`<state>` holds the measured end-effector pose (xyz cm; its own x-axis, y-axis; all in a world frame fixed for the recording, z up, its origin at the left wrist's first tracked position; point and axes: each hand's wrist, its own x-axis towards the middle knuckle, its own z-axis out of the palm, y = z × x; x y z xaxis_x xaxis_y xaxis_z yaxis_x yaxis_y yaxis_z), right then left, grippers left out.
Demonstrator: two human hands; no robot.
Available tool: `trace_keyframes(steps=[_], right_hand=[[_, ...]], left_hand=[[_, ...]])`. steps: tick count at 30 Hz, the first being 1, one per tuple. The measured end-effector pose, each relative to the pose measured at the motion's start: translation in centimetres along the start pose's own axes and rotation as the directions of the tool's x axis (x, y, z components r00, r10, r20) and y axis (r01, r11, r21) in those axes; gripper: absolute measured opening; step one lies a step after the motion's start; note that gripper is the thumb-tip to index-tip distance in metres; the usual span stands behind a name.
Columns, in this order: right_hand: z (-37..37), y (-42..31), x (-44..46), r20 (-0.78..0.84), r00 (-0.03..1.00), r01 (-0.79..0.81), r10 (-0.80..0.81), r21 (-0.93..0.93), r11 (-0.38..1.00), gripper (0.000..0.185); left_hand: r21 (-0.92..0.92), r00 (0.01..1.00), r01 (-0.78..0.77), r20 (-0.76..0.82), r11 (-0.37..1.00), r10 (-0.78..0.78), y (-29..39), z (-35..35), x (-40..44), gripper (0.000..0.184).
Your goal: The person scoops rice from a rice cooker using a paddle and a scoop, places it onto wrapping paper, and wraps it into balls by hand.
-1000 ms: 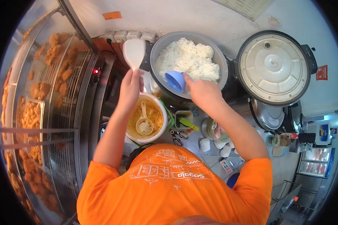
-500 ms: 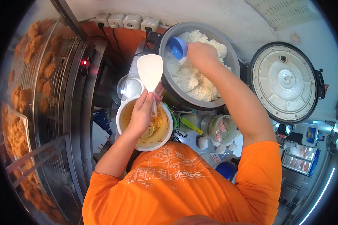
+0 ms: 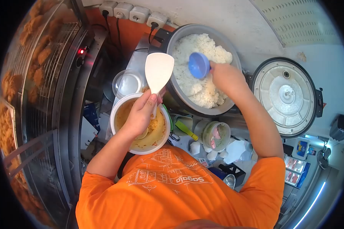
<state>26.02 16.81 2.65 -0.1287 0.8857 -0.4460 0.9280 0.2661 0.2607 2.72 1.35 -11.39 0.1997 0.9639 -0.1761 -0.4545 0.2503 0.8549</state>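
My left hand (image 3: pixel 143 111) is closed around the handle of a white rice paddle (image 3: pixel 159 72), its flat blade pointing up and away from me. Beneath that hand sits a white tub (image 3: pixel 166 134) with yellow-orange food at the bottom and a utensil partly hidden by my wrist. My right hand (image 3: pixel 228 78) grips a blue scoop (image 3: pixel 198 65) by its handle. The scoop is over the cooked white rice (image 3: pixel 210 47) inside a large rice cooker (image 3: pixel 239 61). I cannot make out rice in the scoop's bowl.
At the right stands the round cooker lid (image 3: pixel 288 93), swung open. A glass cabinet of fried food (image 3: pixel 38 76) lines the left side. Near my body are a clear tub with pink contents (image 3: pixel 216 136) and a green-handled tool (image 3: pixel 186 130). Plugs fill some wall sockets (image 3: pixel 139 14).
My right hand has drawn the blue scoop from the cooker's left wall toward the middle, and the scoop has turned. The left hand still holds the rice paddle. The view has shifted slightly.
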Motion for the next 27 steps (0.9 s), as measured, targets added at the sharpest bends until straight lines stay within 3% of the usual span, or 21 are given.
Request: trace_keyframes(steps=[6,9,13,15,16,18,19,21,24,27], right_hand=[[1.9,1.2,6.4,-0.138,0.99,-0.04,0.036,-0.033,0.999,0.034],[-0.2,0.5,7.3,-0.164,0.986,-0.041,0.009,-0.197,0.979,0.037],[-4.4,-0.4,4.8,-0.292,0.952,-0.143,0.094,-0.149,0.978,0.036],[-6.8,-0.6,1.8,-0.136,0.99,-0.039,0.038,-0.006,0.999,0.044],[-5.8,-0.8,2.1,-0.138,0.99,-0.039,0.037,-0.009,0.999,0.044],[-1.7,-1.9,3.8,0.031,0.989,0.143,-0.144,0.03,0.989,0.045],[0.0,-3.0,4.0,0.036,0.989,0.14,-0.141,0.028,0.99,0.045],[2.2,-5.1,4.3,-0.107,0.994,0.004,0.003,0.062,0.998,0.046],[1.6,-3.3,5.1,-0.16,0.987,0.005,0.0,0.036,0.999,0.047],[0.6,-2.3,5.3,-0.165,0.984,-0.068,0.063,-0.025,0.997,0.05]], left_hand=[[0.047,1.0,0.005,-0.009,0.999,-0.004,-0.1,0.1,0.0,0.033],[0.095,0.999,-0.005,-0.031,0.995,0.008,0.0,0.4,-0.2,0.034],[0.141,0.998,0.03,-0.063,0.99,-0.022,0.0,0.4,-0.1,0.032],[0.186,0.998,0.035,-0.058,0.982,-0.024,0.3,0.5,-0.3,0.031],[0.195,0.997,0.058,-0.063,0.979,-0.046,0.9,0.6,-0.3,0.031],[0.202,0.995,0.085,-0.063,0.976,-0.074,1.5,0.7,-0.1,0.03],[0.232,0.997,0.065,-0.056,0.971,-0.054,1.6,0.7,0.1,0.029],[0.263,0.998,0.048,-0.049,0.964,-0.036,2.0,0.9,0.2,0.028],[0.316,0.998,0.063,-0.035,0.947,-0.054,2.4,1.4,-0.2,0.028],[0.301,0.996,-0.023,-0.07,0.953,0.046,1.4,1.5,-0.3,0.029]])
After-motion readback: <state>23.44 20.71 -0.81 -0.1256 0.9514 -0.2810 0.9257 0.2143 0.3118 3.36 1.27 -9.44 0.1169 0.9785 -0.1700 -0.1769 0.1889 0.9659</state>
